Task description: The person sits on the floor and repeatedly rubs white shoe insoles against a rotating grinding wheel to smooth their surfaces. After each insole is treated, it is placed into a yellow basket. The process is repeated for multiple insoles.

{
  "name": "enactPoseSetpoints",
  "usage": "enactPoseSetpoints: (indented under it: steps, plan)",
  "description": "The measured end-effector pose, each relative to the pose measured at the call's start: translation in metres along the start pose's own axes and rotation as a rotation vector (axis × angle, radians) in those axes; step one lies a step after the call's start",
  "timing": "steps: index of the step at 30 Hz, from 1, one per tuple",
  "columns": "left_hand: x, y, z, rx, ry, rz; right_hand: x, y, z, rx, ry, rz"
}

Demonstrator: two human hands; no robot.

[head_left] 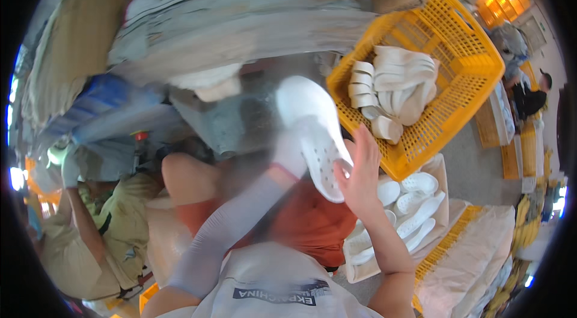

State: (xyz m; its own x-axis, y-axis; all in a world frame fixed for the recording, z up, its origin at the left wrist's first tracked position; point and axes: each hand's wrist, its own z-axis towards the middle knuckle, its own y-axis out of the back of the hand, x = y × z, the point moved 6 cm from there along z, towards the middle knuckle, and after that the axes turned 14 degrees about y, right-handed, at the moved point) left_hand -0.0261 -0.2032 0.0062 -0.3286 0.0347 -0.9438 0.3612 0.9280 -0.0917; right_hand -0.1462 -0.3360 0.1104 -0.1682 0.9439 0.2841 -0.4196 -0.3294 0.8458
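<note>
The right hand [362, 168], fingers extended, touches one perforated white shoe [321, 165]; whether the blurred left hand [291, 151] grips it cannot be told. One yellow basket [481, 69] stands near.

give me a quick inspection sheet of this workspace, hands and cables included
Surface: grey area ahead of the hands, blurred
Job's things: white perforated shoe, held up between the hands
Clutter: yellow basket with cream pieces; more white shoes nearer the person
Hands: gloved left hand at the shoe, grip blurred; bare right hand at its right edge
Cables: nothing seen
Surroundings: co-worker at left
</note>
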Motion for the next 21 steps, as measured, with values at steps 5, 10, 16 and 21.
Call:
enactPoseSetpoints:
  steps: [5,10,16,21]
  plan:
    - [0.000,0.072,0.083,-0.046,-0.198,-0.343,0.001,-0.073,0.052,-0.083,-0.349,0.816]
    - [0.027,0.106,0.160,0.266,-0.102,-0.625,0.021,-0.131,0.112,-0.335,-0.371,0.809]
    - [0.041,0.194,0.127,-0.174,0.263,0.170,0.026,-0.154,0.148,-0.093,-0.343,0.950]
    - [-0.032,0.183,0.051,-0.278,-0.034,0.821,0.013,-0.185,0.172,0.023,-0.508,0.621]
